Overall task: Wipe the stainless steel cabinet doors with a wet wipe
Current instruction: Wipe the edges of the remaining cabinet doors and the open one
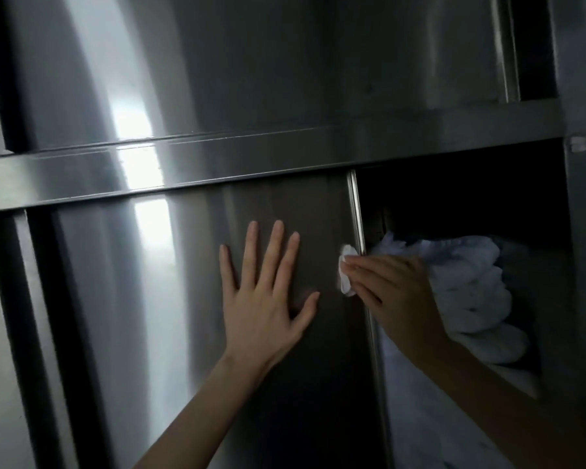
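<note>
A stainless steel sliding cabinet door [170, 299] fills the lower middle of the view, with its right edge [356, 214] standing beside an open compartment. My left hand [268, 292] lies flat on the door, fingers spread, holding nothing. My right hand [396, 292] presses a small white wet wipe [345, 272] against the door close to its right edge. Most of the wipe is hidden under my fingers.
The open compartment [471, 198] on the right is dark and holds a pile of white folded cloth [471, 289]. A horizontal steel rail [217, 164] separates the lower door from an upper steel door [251, 62]. A dark gap [14, 299] runs down the left side.
</note>
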### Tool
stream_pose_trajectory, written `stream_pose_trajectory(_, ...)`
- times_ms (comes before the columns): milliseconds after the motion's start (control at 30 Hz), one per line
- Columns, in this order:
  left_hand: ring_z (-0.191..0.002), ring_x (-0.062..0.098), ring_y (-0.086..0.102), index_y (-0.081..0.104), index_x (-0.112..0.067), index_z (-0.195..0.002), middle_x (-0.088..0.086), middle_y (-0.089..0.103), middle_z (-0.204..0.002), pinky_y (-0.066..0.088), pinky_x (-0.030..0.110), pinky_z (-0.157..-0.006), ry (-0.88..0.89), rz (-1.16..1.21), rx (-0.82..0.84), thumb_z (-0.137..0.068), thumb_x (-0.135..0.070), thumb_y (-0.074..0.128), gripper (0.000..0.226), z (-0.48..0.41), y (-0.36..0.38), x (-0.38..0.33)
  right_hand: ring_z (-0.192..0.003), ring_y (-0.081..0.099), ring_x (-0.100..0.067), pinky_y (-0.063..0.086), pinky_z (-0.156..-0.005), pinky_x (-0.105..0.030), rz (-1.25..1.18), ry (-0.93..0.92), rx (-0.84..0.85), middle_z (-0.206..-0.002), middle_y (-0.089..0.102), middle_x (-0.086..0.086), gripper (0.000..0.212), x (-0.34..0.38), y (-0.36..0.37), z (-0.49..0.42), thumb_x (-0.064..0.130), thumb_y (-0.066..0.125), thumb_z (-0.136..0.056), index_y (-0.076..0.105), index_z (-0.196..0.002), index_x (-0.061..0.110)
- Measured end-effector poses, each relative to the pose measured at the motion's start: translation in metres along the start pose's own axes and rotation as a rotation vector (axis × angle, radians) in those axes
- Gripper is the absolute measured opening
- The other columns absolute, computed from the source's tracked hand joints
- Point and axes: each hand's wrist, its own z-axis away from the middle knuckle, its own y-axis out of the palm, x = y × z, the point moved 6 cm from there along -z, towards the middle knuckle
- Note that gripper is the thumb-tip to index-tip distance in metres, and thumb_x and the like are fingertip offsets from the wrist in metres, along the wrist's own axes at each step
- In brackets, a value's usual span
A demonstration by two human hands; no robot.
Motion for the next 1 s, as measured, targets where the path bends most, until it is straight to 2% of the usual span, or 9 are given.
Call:
stream_pose_trajectory(67,-0.15,0.028,0.013,0.031,-0.018,-0.152,0.001,0.023,-0.161,0.011,0.06,-0.117,0.03,0.013,0.006,-0.094,-0.054,0.038,0.069,-0.01,-0.002,0.002,-0.091,0.068,-0.019,0.038,-0.081,-0.034,0.029,-0.007,-0.005,-0.104,0.071,-0.003,0.022,0.001,0.001,-0.001,0.011,0.061,-0.082,0.073,-0.1,0.008)
stream_pose_trajectory(167,-0.15,0.026,0.013,0.029,-0.017,-0.153,0.0,0.023,-0.161,0.01,0.057,-0.118,0.015,0.007,0.011,-0.095,-0.054,0.037,0.069,-0.027,-0.005,0.006,-0.089,0.069,-0.019,0.037,-0.079,-0.034,0.054,-0.051,0.0,-0.102,0.072,-0.002,0.026,0.001,-0.003,-0.008,0.015,0.053,-0.083,0.074,-0.097,0.01)
stream_pose_trajectory(267,-0.15,0.028,0.014,0.029,-0.016,-0.153,0.002,0.023,-0.161,0.011,0.058,-0.118,0.008,-0.026,0.006,-0.095,-0.053,0.037,0.07,-0.028,-0.002,0.003,-0.087,0.069,-0.017,0.035,-0.075,-0.03,0.041,-0.088,-0.053,-0.098,0.073,-0.001,0.023,-0.003,-0.007,-0.026,0.015,0.054,-0.082,0.075,-0.091,0.01)
stream_pose_trajectory(400,-0.15,0.028,0.013,0.027,-0.016,-0.153,0.002,0.021,-0.162,0.012,0.057,-0.118,0.02,-0.073,-0.015,-0.095,-0.054,0.036,0.07,-0.025,0.003,0.004,-0.095,0.068,-0.016,0.033,-0.076,-0.03,0.051,-0.03,-0.12,-0.104,0.071,-0.002,0.025,-0.008,0.002,-0.046,0.013,0.05,-0.087,0.074,-0.094,0.008)
stream_pose_trajectory(567,-0.15,0.029,0.013,0.027,-0.015,-0.154,0.003,0.021,-0.161,0.009,0.055,-0.119,0.02,-0.112,-0.024,-0.096,-0.054,0.034,0.07,-0.025,0.002,0.003,-0.114,0.055,-0.006,0.03,-0.098,-0.024,-0.125,0.157,-0.084,-0.114,0.065,0.006,0.029,-0.011,0.014,-0.008,0.009,0.056,-0.086,0.068,-0.11,0.019)
stream_pose_trajectory(667,-0.149,0.031,0.013,0.028,-0.014,-0.153,0.005,0.022,-0.161,0.01,0.057,-0.118,0.021,-0.132,-0.018,-0.096,-0.054,0.033,0.07,-0.026,0.003,0.002,-0.099,0.066,-0.014,0.031,-0.081,-0.028,-0.114,0.08,-0.126,-0.105,0.071,-0.002,0.021,-0.017,0.01,-0.047,0.001,0.066,-0.081,0.073,-0.099,0.008)
stream_pose_trajectory(733,-0.149,0.031,0.014,0.029,-0.013,-0.153,0.005,0.023,-0.161,0.009,0.056,-0.118,0.023,-0.137,-0.023,-0.096,-0.054,0.033,0.07,-0.026,0.003,0.002,-0.089,0.069,-0.013,0.03,-0.073,-0.032,-0.041,0.039,-0.204,-0.1,0.073,-0.002,0.016,-0.02,0.004,-0.078,0.005,0.062,-0.085,0.075,-0.092,0.008)
stream_pose_trajectory(867,-0.149,0.032,0.015,0.028,-0.014,-0.153,0.006,0.023,-0.161,0.01,0.057,-0.118,0.032,-0.142,-0.04,-0.096,-0.054,0.033,0.069,-0.026,0.004,0.003,-0.09,0.068,-0.01,0.035,-0.07,-0.033,-0.024,0.039,-0.282,-0.102,0.072,0.0,0.017,-0.019,0.003,-0.072,0.008,0.059,-0.088,0.075,-0.091,0.01)
stream_pose_trajectory(1000,-0.149,0.033,0.015,0.03,-0.013,-0.152,0.006,0.024,-0.16,0.012,0.059,-0.117,0.032,-0.146,-0.033,-0.095,-0.053,0.037,0.07,-0.027,0.004,0.002,-0.093,0.068,-0.014,0.04,-0.073,-0.035,-0.085,-0.023,-0.237,-0.103,0.072,-0.002,0.019,-0.018,0.007,-0.046,0.007,0.057,-0.088,0.075,-0.092,0.008)
